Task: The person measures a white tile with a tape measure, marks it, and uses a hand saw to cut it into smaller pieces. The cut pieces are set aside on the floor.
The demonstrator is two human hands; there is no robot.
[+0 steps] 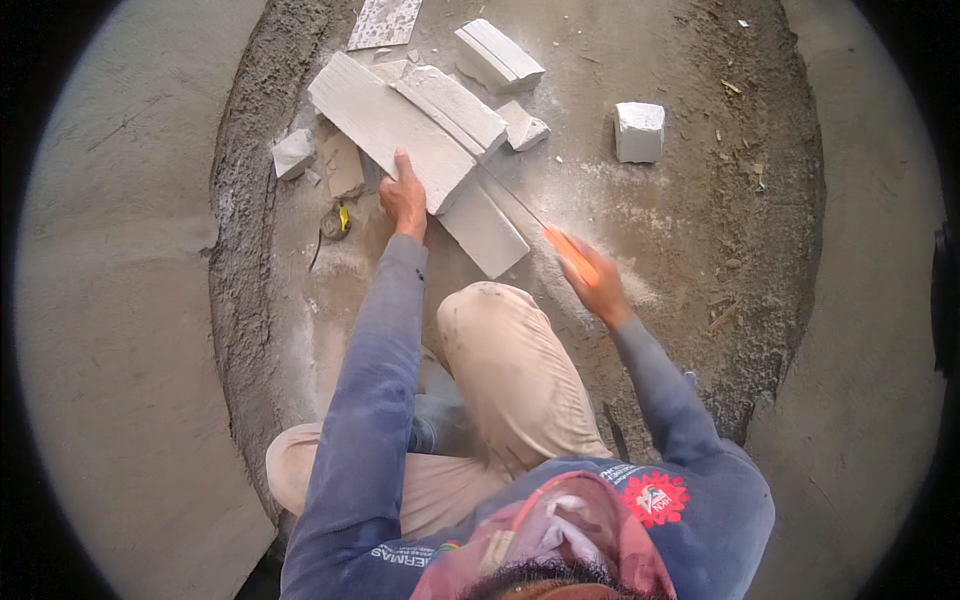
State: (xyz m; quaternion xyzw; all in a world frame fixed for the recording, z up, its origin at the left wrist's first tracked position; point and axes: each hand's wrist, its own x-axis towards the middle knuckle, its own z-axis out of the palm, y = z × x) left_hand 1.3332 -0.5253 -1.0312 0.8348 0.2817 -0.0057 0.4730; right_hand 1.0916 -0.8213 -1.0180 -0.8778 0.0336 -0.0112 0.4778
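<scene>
A long pale lightweight concrete block (390, 125) lies slantwise in front of me, resting partly on another pale block (487, 236). My left hand (405, 205) grips its near edge, thumb on the top face and the other fingers out of sight. In my right hand (604, 296) is the orange handle of a handsaw (570, 254). Its thin blade runs up and left to the block's right end, beside a narrower pale strip (455, 105). How deep the blade sits in the block I cannot tell.
Offcuts lie around: a grooved block (498, 55) at the back, a cube-like piece (640, 133) at right, and a small chunk (294, 155) at left. Near my left hand sits a yellow and black tape measure (337, 222). Pale dust (645, 225) coats the floor.
</scene>
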